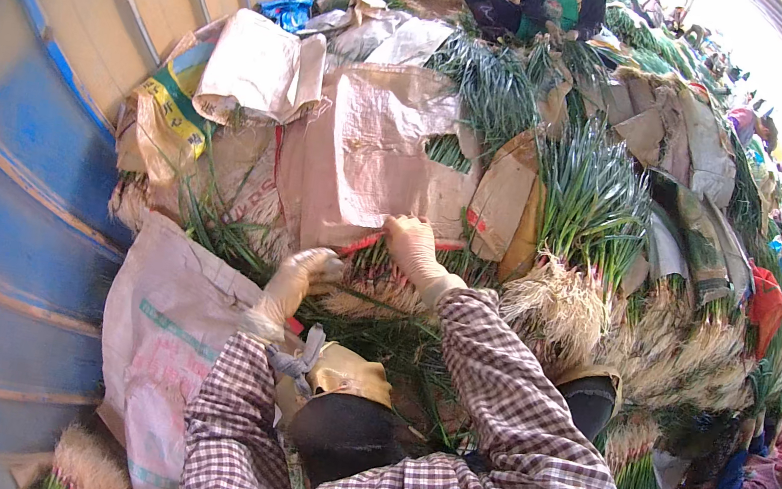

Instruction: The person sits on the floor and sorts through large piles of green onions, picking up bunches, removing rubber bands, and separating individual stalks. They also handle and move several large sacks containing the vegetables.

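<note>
A pinkish woven plastic sack (373, 158) lies spread over bunches of green leafy plants with pale roots, and a ragged hole in it shows leaves. My right hand (413, 248), in a thin pale glove, pinches the sack's near edge beside its red trim. At the left end of that trim is my left hand (302, 278), gloved too, with fingers curled; whether it grips anything is unclear. Pale roots (367, 300) and reddish stems show below the sack's edge. An uncovered bunch of long green leaves with thick roots (562, 293) stands to the right of my right hand.
A ribbed blue and cream metal wall (47, 208) curves along the left. Another woven sack (173, 333) lies near my left forearm. More sacks and bunches stretch right. A person in a green apron (559, 8) sits at the top; several people are at the far right.
</note>
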A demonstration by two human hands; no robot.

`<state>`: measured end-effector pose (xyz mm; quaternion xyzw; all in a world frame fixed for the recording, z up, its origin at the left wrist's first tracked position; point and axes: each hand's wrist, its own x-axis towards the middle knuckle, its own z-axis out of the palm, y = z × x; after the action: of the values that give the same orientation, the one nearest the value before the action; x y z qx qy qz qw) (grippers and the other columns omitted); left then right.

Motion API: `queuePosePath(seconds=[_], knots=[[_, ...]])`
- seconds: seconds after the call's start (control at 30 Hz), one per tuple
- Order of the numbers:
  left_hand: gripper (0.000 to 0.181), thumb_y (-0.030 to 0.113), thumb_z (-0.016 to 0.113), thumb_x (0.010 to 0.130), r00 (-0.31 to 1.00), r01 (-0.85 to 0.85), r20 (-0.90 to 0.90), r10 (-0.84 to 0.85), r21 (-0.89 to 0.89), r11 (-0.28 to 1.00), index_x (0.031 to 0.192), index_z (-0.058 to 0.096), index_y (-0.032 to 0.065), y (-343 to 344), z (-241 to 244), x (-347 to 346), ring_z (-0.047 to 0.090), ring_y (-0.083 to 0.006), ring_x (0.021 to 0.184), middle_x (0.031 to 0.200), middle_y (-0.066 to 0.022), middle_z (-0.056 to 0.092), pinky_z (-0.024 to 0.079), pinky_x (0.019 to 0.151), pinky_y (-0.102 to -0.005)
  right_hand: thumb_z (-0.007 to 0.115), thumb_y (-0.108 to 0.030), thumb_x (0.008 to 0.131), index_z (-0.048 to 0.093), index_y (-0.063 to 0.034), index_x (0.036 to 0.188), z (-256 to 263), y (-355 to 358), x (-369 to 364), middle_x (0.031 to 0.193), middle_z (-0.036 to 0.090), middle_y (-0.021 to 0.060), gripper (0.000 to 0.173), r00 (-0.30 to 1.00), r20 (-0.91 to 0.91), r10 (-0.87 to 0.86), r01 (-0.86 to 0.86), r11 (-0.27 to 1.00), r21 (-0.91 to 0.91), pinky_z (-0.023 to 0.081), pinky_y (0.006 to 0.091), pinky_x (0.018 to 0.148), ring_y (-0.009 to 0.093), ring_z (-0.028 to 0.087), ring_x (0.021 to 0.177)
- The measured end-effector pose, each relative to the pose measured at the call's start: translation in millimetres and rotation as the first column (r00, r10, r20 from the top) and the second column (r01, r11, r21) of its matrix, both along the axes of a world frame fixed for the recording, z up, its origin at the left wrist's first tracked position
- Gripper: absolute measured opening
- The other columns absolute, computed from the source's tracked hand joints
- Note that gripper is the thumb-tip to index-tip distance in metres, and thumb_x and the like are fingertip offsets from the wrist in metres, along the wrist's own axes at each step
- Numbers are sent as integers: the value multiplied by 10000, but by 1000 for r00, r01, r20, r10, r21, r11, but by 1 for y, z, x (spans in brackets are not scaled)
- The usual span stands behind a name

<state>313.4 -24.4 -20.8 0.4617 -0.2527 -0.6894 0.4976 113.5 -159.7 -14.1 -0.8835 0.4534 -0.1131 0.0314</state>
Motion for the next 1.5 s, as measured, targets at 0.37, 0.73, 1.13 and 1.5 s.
queuePosePath(seconds=[0.37,0.73,1.13,1.5], knots=[[485,520,472,868,698,-626,-645,312,-337,703,1095,521,94,-9,127,12,553,-249,995,1056,-98,570,438,898,-513,596,-229,741,622,-202,907,88,81,13,896,575,18,170,919,299,258,-156,933,-324,432,374,696,225,564,842],[452,415,432,911,649,-736,-294,702,-477,480,1175,500,54,-3,129,96,545,-201,1040,1140,-84,561,464,871,-343,593,-124,728,411,-112,1275,54,122,7,1237,454,122,576,936,339,98,-42,985,-167,271,447,1012,286,415,1169],[298,225,426,885,-611,-208,71,788,-975,-74,1052,501,-10,304,203,200,461,-243,1032,1064,-95,459,392,931,-395,542,-129,733,509,-100,1183,42,113,75,1127,529,82,452,814,340,472,-412,880,-234,333,426,966,259,486,1087],[545,393,380,891,-82,-984,465,881,100,-145,1302,391,34,633,-99,49,375,-241,1188,1313,-91,409,309,966,-439,553,-220,781,627,-150,978,-115,137,102,840,634,46,221,575,-245,780,-736,625,261,477,349,746,237,616,803]])
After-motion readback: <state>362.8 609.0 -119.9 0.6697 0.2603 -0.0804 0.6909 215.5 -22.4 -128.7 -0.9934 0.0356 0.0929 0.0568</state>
